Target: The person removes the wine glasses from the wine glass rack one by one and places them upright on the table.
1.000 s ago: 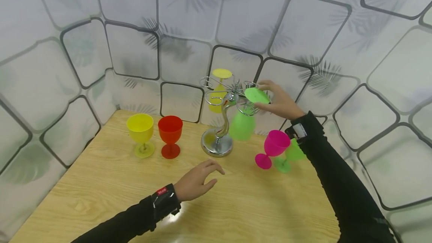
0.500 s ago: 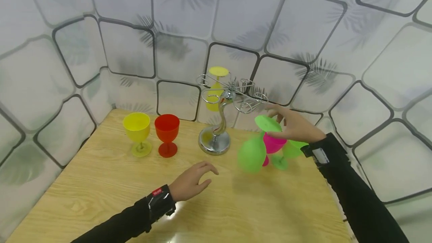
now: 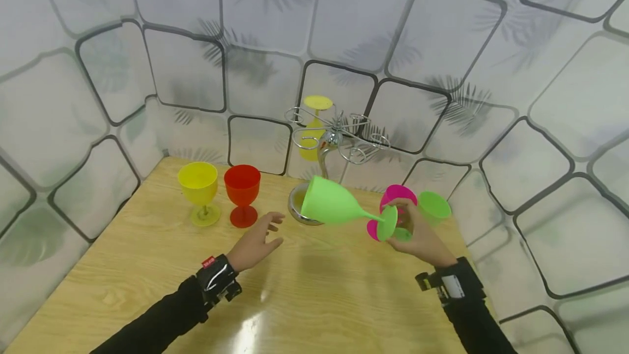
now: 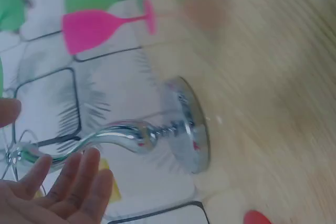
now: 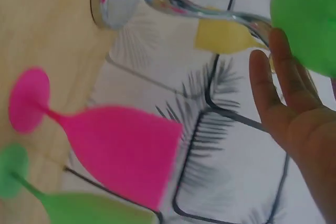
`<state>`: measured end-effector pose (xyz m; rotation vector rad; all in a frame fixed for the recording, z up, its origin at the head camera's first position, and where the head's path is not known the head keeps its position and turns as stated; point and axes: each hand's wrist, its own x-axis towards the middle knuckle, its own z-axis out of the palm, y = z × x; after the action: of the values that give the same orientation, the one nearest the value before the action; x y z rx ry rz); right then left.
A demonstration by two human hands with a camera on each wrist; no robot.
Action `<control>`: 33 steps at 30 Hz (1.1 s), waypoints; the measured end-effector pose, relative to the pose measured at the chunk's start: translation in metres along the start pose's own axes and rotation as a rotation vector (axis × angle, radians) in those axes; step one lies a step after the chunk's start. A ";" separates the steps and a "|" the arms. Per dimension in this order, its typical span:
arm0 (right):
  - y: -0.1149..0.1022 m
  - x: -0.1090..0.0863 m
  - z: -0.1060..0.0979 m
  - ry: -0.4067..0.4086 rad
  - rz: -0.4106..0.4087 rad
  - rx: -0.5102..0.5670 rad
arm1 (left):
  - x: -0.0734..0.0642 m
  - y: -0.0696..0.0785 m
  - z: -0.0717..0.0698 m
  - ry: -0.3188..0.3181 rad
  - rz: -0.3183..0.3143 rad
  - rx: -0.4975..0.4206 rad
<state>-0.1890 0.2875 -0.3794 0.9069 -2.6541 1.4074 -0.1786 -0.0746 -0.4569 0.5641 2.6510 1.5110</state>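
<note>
My right hand (image 3: 419,238) pinches the foot of a green plastic goblet (image 3: 333,202), which lies sideways in the air, its bowl pointing left across the stand's lower part. In the right wrist view, the fingers (image 5: 286,72) are at a green round surface (image 5: 310,19). My left hand (image 3: 254,243) hovers over the table with its fingers loosely extended, holding nothing, left of the goblet's mouth. Behind the goblet stands a chrome goblet rack (image 3: 330,139) with looped wire arms; its round base (image 4: 193,129) shows in the left wrist view. A yellow goblet (image 3: 310,149) hangs upside down from it.
Upright at the left are a yellow goblet (image 3: 198,184) and a red goblet (image 3: 243,186). A pink goblet (image 3: 397,194) and another green goblet (image 3: 434,206) stand beyond my right hand. Patterned cloth walls (image 3: 265,86) border the wooden table (image 3: 314,299) behind and sideways.
My right hand has taken the green goblet off the rack, brought it down and right, then turned it from mouth-down to sideways. My left hand has shifted left.
</note>
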 end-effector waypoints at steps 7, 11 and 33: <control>0.027 -0.005 0.083 0.021 -0.103 0.662 | 0.014 0.041 -0.018 -0.050 0.147 -0.473; 0.028 -0.004 0.126 0.045 -0.048 0.787 | 0.020 0.063 -0.018 -0.028 0.210 -0.604; -0.012 0.003 0.141 0.123 -0.072 0.342 | 0.010 0.051 0.024 -0.197 0.224 -0.333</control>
<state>-0.1494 0.1740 -0.4533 0.8898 -2.3096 1.8678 -0.1682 -0.0279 -0.4253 0.9482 2.1867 1.7976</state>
